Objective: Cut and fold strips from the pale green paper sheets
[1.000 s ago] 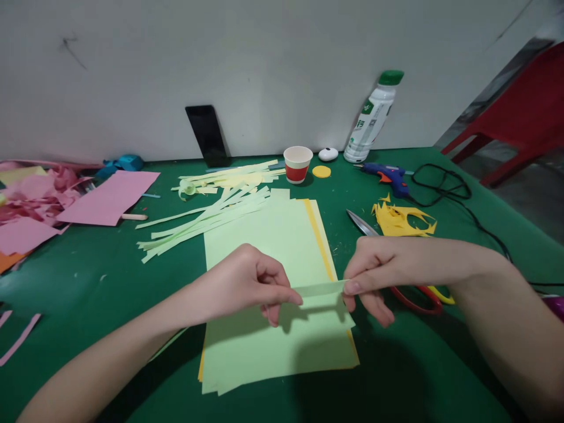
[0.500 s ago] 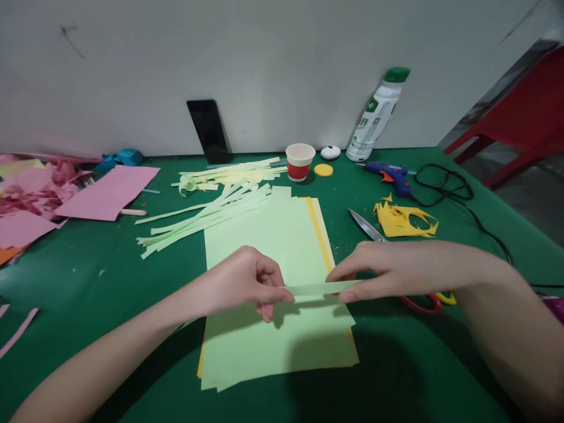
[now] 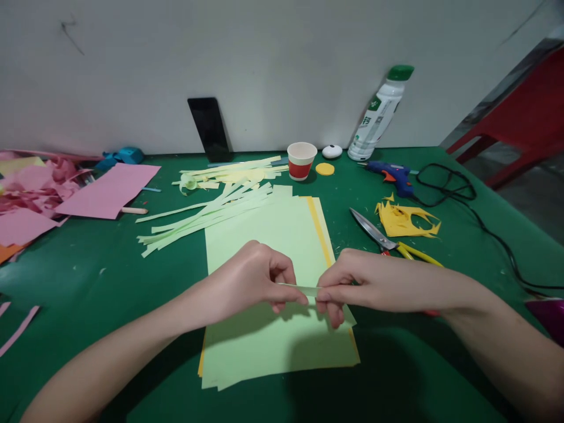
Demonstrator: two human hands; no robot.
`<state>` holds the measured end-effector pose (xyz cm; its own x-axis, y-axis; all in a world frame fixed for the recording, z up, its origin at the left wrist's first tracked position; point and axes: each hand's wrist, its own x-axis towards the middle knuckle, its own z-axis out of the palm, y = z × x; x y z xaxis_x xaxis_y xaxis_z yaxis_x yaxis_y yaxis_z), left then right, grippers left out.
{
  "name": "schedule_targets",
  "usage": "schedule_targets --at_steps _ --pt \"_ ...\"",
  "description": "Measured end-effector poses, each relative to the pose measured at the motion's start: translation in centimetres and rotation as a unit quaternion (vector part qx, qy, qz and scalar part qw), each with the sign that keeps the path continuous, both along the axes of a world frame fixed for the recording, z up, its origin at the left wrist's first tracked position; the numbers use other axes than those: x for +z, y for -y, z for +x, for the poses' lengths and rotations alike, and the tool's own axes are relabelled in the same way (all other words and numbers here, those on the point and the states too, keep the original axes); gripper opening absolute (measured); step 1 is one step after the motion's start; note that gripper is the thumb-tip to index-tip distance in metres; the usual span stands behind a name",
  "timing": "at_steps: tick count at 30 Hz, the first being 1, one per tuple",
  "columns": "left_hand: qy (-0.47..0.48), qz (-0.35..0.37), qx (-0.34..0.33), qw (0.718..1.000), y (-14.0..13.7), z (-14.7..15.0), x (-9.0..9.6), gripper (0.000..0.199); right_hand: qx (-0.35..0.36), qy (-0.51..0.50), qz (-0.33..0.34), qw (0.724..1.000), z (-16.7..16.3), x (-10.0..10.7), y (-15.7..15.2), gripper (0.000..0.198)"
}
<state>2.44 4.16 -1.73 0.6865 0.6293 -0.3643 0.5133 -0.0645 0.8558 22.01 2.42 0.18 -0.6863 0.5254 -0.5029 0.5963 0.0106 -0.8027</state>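
A narrow light-green paper strip (image 3: 307, 290) is stretched between my two hands, with only a short length showing. My left hand (image 3: 259, 279) pinches one part of it between thumb and fingers. Close by on the right, my right hand (image 3: 352, 282) grips the strip too, its fingers curled. Both hands hover over a stack of light-green paper sheets (image 3: 264, 358), with some yellow showing at the edges. More cut green paper strips (image 3: 207, 220) lie fanned across the stack's upper left corner.
Scissors (image 3: 372, 229) lie beside my right hand, partly hidden by it. Behind them are a yellow paper scrap (image 3: 403, 220) and a blue glue gun (image 3: 396, 178). A paper cup (image 3: 301, 161), a leaning bottle (image 3: 379, 114) and a phone (image 3: 210, 130) stand along the wall. Pink paper (image 3: 112, 191) lies left.
My right hand has moved left along the strip, closer to my left hand, and its fingers have curled in. My left hand has shifted slightly right. More of the scissors now shows.
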Motion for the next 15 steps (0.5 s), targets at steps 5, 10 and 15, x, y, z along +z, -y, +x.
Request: schedule_targets --at_steps 5,10,15 --pt "0.012 -0.062 0.038 0.997 -0.4 0.1 0.6 0.022 -0.009 -0.018 -0.027 0.999 0.5 -0.2 -0.6 0.036" --pt "-0.002 -0.082 0.027 0.996 -0.7 0.2 0.8 0.020 -0.006 -0.030 -0.061 0.998 0.8 -0.4 -1.1 0.037" --pt "-0.017 -0.072 0.022 0.997 -0.7 0.3 0.6 0.023 -0.004 -0.030 -0.077 0.997 0.9 -0.6 -1.1 0.037"
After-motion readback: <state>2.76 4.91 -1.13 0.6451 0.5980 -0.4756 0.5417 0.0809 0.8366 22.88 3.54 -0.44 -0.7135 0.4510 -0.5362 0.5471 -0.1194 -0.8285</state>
